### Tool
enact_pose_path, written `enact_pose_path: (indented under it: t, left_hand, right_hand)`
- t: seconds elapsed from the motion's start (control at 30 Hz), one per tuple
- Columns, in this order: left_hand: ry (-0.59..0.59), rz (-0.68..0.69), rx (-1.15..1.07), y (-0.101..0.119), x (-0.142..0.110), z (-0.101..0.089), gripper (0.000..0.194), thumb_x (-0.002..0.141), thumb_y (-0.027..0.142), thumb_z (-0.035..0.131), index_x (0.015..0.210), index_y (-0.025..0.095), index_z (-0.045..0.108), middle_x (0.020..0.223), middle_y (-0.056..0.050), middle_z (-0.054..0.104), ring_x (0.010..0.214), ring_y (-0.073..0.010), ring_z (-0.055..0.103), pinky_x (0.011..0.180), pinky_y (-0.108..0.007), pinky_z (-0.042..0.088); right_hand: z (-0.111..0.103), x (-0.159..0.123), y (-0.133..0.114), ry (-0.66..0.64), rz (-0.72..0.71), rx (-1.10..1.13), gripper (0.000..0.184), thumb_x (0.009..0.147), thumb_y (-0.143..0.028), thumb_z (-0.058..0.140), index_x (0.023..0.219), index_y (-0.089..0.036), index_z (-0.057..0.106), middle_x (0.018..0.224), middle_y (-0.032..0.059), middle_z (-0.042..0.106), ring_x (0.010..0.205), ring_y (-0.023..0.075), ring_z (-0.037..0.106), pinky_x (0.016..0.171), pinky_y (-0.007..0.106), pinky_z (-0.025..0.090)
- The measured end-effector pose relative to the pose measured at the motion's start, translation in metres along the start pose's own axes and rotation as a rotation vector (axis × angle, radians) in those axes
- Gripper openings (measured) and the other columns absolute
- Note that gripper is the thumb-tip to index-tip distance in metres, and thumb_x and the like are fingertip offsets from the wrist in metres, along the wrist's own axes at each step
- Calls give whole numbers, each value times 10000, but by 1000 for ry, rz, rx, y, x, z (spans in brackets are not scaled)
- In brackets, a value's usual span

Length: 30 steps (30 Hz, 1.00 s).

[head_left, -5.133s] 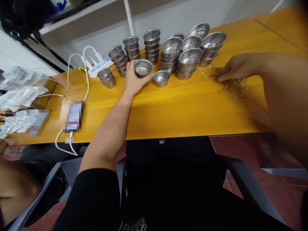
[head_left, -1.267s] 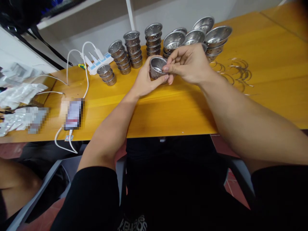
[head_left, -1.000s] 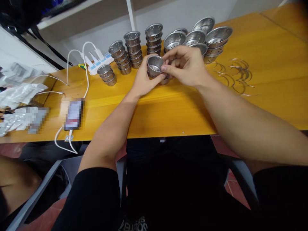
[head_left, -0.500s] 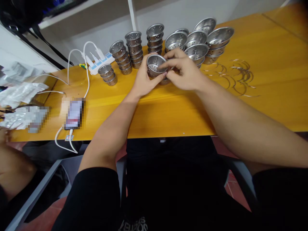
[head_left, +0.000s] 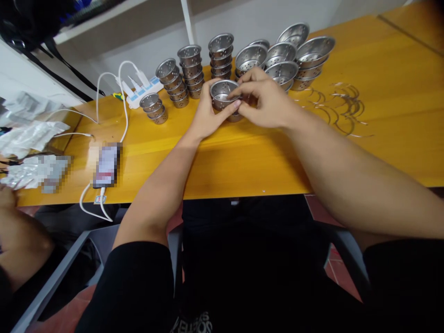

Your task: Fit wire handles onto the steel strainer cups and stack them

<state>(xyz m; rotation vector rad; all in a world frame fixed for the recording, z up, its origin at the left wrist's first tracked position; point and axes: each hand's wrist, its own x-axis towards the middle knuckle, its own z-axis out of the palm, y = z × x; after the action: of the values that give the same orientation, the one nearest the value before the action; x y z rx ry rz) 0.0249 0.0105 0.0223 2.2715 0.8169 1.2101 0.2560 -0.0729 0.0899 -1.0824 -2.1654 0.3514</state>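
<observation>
Moved since the earliest frame: right hand (head_left: 265, 99) has left the wire pieces at the right for the middle of the frame; left hand (head_left: 205, 113) and its cup have shifted a little rightward.
Held cup: one perforated metal cup (head_left: 222, 96), upper middle of the frame, mouth facing up.
Left hand: curled around the cup's left side, thumb along its near side, gripping it.
Right hand: narrow, fingers bent; fingertips reach over the cup's right rim. Whether they pinch a wire cannot be told.
Lettering: white shirt print (head_left: 199, 323) at the bottom edge, cut off, not fully readable; small sticker (head_left: 100, 200) on the table's front edge, too small to read; phone (head_left: 107, 164) screen pixelated.
Loose cup: one small cup (head_left: 235, 118), partly hidden just below the held one.
Small-cup stacks: four, upper middle; the short stack (head_left: 153, 108) at the left counts three, each taller one shows at least four.
Larger cups: six top rims, right of the stacks; the rightmost stack (head_left: 310, 64) shows three.
Wire pieces: curved, overlapping pile (head_left: 348, 104), right of the frame, too tangled to count.
Power: one white strip (head_left: 144, 92), upper left.
Neighbour: another person's hand (head_left: 7, 196), left edge.
</observation>
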Motion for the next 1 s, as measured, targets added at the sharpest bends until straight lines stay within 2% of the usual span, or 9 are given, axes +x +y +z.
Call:
enact_pose_path:
  t: [0.1,0.17,0.27,0.37,0.5,0.67,0.87,1.0]
  left_hand:
    - [21,-6,-38,6,-3,-2,880,964,826,802,1601,327,456,1610,-122,600,1531,-341,631,1358,-528,523]
    - [-15,-20,-34,9,-4,-4,826,970,796,810,1569,317,505,1614,-120,623,1528,-344,636,1339,-531,543]
    - [-49,-64,5,9,-5,-6,786,967,726,840,1585,340,546,1672,-120,622,1566,-362,611,1348,-551,532]
    - [-64,-96,14,5,-4,-4,846,965,624,868,1668,332,498,1729,-135,594,1591,-377,599,1381,-586,486]
    - [-95,-147,40,0,-4,1,843,951,544,895,1656,283,514,1700,-157,631,1566,-372,635,1420,-610,452]
    - [-138,-188,56,-5,-6,3,824,974,538,869,1649,235,504,1722,-194,614,1620,-377,605,1428,-619,450]
    - [-148,-152,2,-22,-4,6,870,960,579,879,1675,241,517,1726,-195,617,1612,-389,613,1432,-627,447]
    - [-118,-133,-34,-30,-5,7,901,920,640,920,1651,260,553,1751,-194,593,1634,-403,584,1440,-650,425]
  right_hand:
    - [-9,-1,-1,-10,2,-123,338,1100,-421,655,1324,-230,822,1481,199,653,1309,382,663,1144,522,594]
    - [-14,-2,1,-13,19,-190,299,1071,-326,676,1307,-212,818,1460,205,653,1320,380,665,1182,511,579]
    - [-16,-2,7,-23,36,-257,286,1050,-260,692,1305,-208,811,1453,208,653,1328,395,673,1202,540,573]
    - [-13,-1,16,-40,55,-317,279,1043,-268,717,1297,-210,815,1421,204,668,1316,419,680,1186,578,580]
    - [-9,-1,22,-85,91,-354,264,1076,-375,694,1276,-264,827,1344,170,717,1276,419,697,1166,617,585]
    - [-7,-3,26,-126,101,-327,343,1107,-543,608,1285,-346,825,1251,142,756,1249,417,688,1138,624,586]
    - [-5,-2,33,-130,122,-227,524,1115,-723,582,1238,-273,818,1249,185,757,1229,429,668,1156,632,532]
    - [-8,-3,27,-129,126,-202,575,1087,-774,618,1327,-289,813,1168,157,785,1168,437,681,1096,644,546]
